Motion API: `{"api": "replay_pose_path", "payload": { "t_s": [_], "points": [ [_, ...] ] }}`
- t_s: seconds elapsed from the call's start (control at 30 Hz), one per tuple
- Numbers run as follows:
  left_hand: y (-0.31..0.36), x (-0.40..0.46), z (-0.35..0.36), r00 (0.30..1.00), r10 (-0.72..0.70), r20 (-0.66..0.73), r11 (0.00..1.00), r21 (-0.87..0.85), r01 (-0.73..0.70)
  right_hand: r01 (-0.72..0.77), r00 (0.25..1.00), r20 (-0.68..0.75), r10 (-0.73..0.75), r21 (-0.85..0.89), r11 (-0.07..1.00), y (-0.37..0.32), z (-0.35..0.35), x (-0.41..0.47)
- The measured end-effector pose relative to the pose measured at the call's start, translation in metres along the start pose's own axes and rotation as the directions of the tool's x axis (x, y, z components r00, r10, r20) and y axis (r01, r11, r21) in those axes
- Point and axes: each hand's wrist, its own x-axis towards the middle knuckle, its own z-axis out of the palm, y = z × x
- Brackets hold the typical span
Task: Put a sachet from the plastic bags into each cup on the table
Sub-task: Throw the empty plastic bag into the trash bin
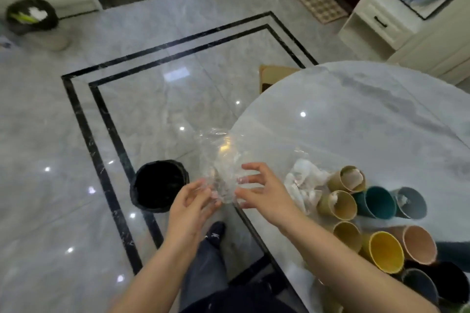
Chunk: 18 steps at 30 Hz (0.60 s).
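No legible text, label or number anywhere in view.

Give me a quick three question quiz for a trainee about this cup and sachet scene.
1. True or false: both hands hold the clear plastic bag off the table's edge.
2. What stands on the floor below the left hand?
A. a black bin
B. a chair
C. a box
3. Fill in: between the right hand and the cups lies a second bag of white ____.

Key
1. true
2. A, the black bin
3. sachets, beside the tan cup
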Motion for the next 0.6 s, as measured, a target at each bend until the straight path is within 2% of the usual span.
{"api": "replay_pose_path", "payload": {
  "t_s": [0.13,0.33,0.47,0.6],
  "points": [
    [-0.001,0.032,-0.048,0.992,-0.063,-0.106,0.998,-0.009,0.063,-0.018,1.000,0.011,0.019,-0.120,0.993,0.012,0.052,0.044],
    [-0.002,0.091,-0.116,0.964,-0.021,-0.266,0.983,0.172,0.069,-0.118,0.991,0.042,0.125,-0.141,0.983,0.039,0.132,0.112],
    [-0.010,0.130,-0.148,0.929,-0.021,-0.368,0.982,0.169,0.089,-0.211,0.974,0.045,0.222,-0.172,0.962,0.063,0.173,0.148],
    [-0.016,0.171,-0.178,0.911,-0.044,-0.409,0.980,0.158,0.119,-0.259,0.961,0.048,0.274,-0.200,0.945,0.086,0.208,0.184]
  ]
}}
